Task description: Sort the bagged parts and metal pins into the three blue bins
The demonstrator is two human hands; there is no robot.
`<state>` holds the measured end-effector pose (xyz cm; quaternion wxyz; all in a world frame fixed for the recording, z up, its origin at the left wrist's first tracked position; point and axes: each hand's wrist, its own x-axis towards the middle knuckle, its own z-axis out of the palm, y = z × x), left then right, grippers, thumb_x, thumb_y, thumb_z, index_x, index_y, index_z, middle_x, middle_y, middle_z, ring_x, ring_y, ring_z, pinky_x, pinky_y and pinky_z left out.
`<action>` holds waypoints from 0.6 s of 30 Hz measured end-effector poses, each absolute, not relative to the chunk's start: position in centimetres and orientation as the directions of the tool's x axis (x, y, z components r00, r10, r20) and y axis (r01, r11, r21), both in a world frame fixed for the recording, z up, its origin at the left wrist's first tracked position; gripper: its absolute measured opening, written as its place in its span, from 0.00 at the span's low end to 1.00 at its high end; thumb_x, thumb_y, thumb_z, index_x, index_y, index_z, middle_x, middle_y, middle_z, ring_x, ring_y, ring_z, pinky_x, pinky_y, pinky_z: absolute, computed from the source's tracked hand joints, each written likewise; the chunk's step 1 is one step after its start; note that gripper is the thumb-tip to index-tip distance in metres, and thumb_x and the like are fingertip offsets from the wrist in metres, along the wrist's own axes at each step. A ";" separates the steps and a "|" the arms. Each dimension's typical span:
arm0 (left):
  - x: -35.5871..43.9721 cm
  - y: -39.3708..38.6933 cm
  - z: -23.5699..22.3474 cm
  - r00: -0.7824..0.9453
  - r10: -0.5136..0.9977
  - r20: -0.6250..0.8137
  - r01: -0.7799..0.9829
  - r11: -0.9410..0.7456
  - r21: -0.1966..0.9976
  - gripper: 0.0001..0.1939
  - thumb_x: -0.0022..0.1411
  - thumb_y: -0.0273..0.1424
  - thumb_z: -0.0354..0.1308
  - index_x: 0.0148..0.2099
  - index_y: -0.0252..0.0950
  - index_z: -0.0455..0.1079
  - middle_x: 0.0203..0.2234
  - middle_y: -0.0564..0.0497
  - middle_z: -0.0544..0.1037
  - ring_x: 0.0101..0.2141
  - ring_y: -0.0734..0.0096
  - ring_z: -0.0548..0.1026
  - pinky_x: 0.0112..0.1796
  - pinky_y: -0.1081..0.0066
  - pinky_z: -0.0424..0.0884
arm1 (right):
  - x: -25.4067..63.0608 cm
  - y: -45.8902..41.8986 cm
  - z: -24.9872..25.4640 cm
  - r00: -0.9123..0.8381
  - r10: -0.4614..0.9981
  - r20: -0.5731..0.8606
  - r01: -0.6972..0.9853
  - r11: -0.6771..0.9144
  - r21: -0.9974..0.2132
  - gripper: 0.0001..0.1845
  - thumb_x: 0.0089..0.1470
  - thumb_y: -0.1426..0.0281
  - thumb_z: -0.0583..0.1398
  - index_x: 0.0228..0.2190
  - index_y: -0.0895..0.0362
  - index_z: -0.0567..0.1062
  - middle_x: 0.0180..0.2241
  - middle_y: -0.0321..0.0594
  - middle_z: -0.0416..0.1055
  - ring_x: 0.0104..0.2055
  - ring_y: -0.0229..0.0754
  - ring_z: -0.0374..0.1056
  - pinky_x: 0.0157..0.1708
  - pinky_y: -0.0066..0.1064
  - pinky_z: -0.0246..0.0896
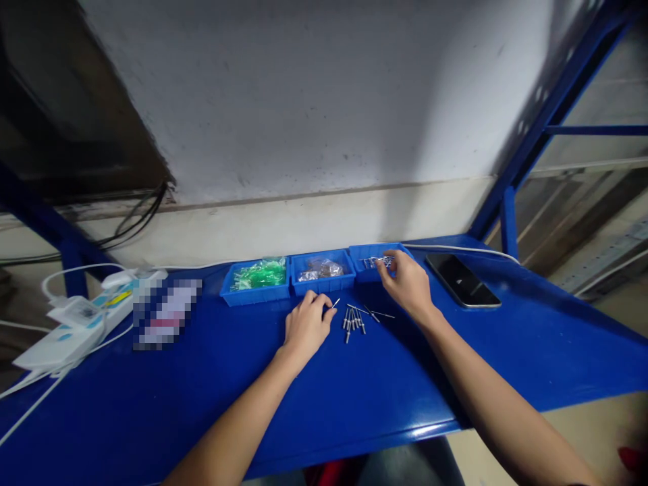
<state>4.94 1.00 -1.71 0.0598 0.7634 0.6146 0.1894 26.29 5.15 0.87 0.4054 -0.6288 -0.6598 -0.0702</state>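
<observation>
My left hand (308, 322) is closed in a pinch on a blind rivet (336, 304), whose thin pin sticks out past the fingertips. Just right of it, several silver blind rivets (354, 318) lie loosely grouped on the blue table. My right hand (406, 280) reaches over the front edge of the right blue bin (358, 253). Its thumb and fingers are curled in on blind rivets (374, 262) there; the fingers partly hide how many they grip.
Beside that bin stand a blue bin (259, 295) of green bagged parts and another blue bin (324, 283) of clear-bagged parts. A phone (463, 280) lies at the right. At the left are a white power strip (65, 341), cables and a blurred-out packet (169, 314). A wall rises behind.
</observation>
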 end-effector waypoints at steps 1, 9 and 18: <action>4.9 1.0 -1.8 0.183 0.960 0.210 0.915 -0.244 0.322 0.07 0.62 0.36 0.50 0.38 0.43 0.68 0.38 0.52 0.72 0.33 0.67 0.74 0.28 0.72 0.61 | 26.1 5.0 0.7 0.106 0.784 0.612 0.875 0.218 -0.431 0.15 0.56 0.62 0.53 0.40 0.57 0.70 0.28 0.40 0.69 0.29 0.41 0.64 0.27 0.29 0.53; 3.9 1.6 -2.4 0.198 0.930 0.311 0.698 -0.356 0.622 0.06 0.64 0.29 0.45 0.36 0.38 0.63 0.31 0.52 0.73 0.34 0.69 0.72 0.35 0.71 0.64 | 22.1 2.8 -0.3 -0.457 0.749 0.480 0.613 0.656 -0.440 0.09 0.53 0.70 0.56 0.39 0.55 0.70 0.31 0.38 0.67 0.32 0.37 0.64 0.32 0.28 0.58; 4.0 1.4 -1.8 0.208 0.914 0.348 0.563 -0.403 0.721 0.06 0.64 0.30 0.43 0.37 0.38 0.61 0.25 0.55 0.69 0.27 0.74 0.69 0.32 0.74 0.64 | 22.1 2.9 -0.7 -0.510 0.720 0.470 0.586 0.691 -0.423 0.05 0.57 0.71 0.54 0.35 0.55 0.70 0.31 0.37 0.65 0.31 0.36 0.62 0.31 0.26 0.56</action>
